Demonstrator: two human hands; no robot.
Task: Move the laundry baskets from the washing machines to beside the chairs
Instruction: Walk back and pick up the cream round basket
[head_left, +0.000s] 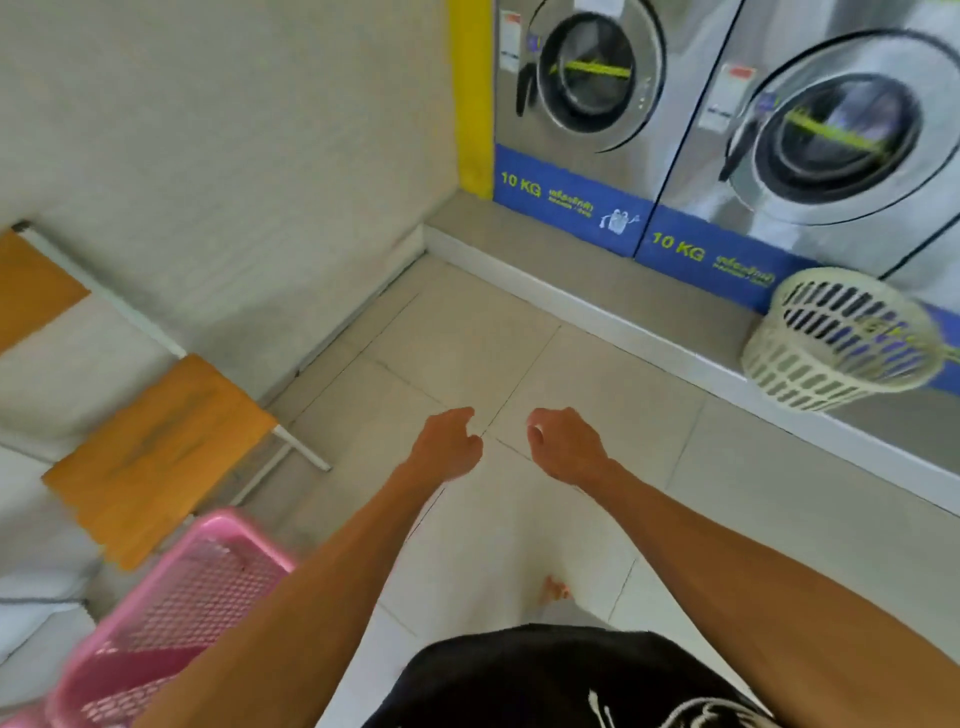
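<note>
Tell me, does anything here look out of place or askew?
Yes: the white laundry basket leans tilted against the front of a washing machine on the raised ledge, rather than standing upright. The pink basket already sits beside the chair. Both hands are empty.

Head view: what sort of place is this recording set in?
Most likely a self-service laundromat: front-loading washing machines labelled 10 KG stand in a row on a raised plinth, a white laundry basket sits before them, and a pink basket lies beside wooden-seated chairs.
</note>
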